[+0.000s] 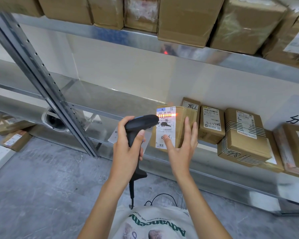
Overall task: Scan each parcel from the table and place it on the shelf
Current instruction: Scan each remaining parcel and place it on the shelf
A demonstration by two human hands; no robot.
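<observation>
A small brown cardboard parcel [179, 125] with a white shipping label stands on the metal shelf [110, 99]. My left hand [128, 145] grips a black corded barcode scanner [140, 125], whose orange beam lies across the label's barcode. My right hand [181, 147] is at the parcel with straight, spread fingers; its thumb touches the label's lower part and the fingers lie along the parcel's right side.
More labelled cardboard parcels [243, 135] stand to the right on the same shelf. Larger boxes [188, 19] fill the shelf above. A steel upright [47, 83] slants on the left. Small boxes [16, 140] lie on the grey floor at far left.
</observation>
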